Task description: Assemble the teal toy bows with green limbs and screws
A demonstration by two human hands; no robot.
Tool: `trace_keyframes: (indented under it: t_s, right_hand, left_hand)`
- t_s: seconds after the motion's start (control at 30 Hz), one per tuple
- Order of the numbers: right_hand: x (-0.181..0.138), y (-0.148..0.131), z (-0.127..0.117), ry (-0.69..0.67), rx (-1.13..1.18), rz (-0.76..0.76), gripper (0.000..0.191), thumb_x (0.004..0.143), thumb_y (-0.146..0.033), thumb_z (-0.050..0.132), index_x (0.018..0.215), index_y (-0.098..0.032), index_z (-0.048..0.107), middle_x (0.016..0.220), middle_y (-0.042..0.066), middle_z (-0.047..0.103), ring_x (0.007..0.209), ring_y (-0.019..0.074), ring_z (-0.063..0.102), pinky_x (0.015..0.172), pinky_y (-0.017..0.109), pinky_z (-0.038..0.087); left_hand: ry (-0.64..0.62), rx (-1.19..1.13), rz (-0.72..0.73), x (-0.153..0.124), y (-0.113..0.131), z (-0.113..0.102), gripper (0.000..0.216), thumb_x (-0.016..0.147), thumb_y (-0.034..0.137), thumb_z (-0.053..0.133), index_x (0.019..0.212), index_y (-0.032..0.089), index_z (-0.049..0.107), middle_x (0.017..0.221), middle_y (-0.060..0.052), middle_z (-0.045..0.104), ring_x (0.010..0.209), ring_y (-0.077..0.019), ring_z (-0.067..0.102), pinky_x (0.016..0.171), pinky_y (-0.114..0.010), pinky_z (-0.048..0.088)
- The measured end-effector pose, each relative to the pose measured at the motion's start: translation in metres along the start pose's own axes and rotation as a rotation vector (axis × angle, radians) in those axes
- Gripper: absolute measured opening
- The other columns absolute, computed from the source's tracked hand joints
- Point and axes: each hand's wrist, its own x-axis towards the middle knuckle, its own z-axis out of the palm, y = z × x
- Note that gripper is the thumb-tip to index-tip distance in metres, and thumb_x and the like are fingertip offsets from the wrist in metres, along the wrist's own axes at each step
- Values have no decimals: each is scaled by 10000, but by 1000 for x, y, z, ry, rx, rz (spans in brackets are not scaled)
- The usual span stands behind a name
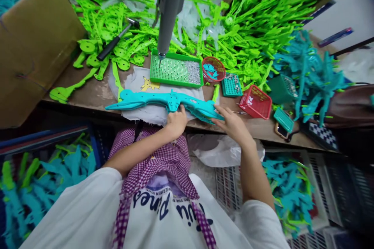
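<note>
A long teal plastic toy bow (pixel 163 103) lies across a white cloth (pixel 146 81) at the front edge of the workbench. My left hand (pixel 176 121) is closed on the bow's middle grip from below. My right hand (pixel 230 122) rests on the bow's right limb with fingers curled over it. A grey hanging power screwdriver (pixel 169 7) points down at a green tray of screws (pixel 176 70) just behind the bow.
Heaps of green plastic parts (pixel 248 19) cover the back of the bench, teal parts (pixel 309 70) the right. A hammer (pixel 117 39), two red baskets (pixel 255 102), small green trays and a phone lie around. A cardboard box (pixel 35 42) stands left. Crates of parts sit below.
</note>
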Motion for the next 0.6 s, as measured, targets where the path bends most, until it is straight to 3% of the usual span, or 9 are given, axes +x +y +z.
trace_keyframes:
  t_s: [0.2, 0.47, 0.6]
  right_hand:
    - [-8, -8, 40, 85, -118, 33, 522, 968, -306, 463, 1463, -159, 540, 1097, 164, 722, 1022, 325, 642, 879, 425, 487]
    - [-5, -17, 54, 148, -212, 117, 464, 987, -343, 464, 1391, -159, 599, 1052, 143, 748, 990, 285, 632, 874, 393, 347]
    - [-11, -17, 53, 89, -207, 146, 476, 1001, -344, 455, 1414, -146, 586, 1068, 149, 743, 1013, 291, 641, 915, 421, 328]
  left_hand:
    - [29, 28, -3, -1, 0, 3, 732, 1031, 407, 510, 1598, 9, 271, 1081, -264, 749, 1048, -332, 726, 866, -359, 530]
    - [30, 18, -8, -2, -1, 6, 730, 1041, 421, 467, 1615, 36, 234, 1090, -260, 747, 1060, -334, 712, 865, -356, 529]
    - [50, 16, 1, -3, -2, 7, 727, 1040, 418, 483, 1612, 37, 247, 1079, -258, 749, 1058, -334, 717, 869, -354, 530]
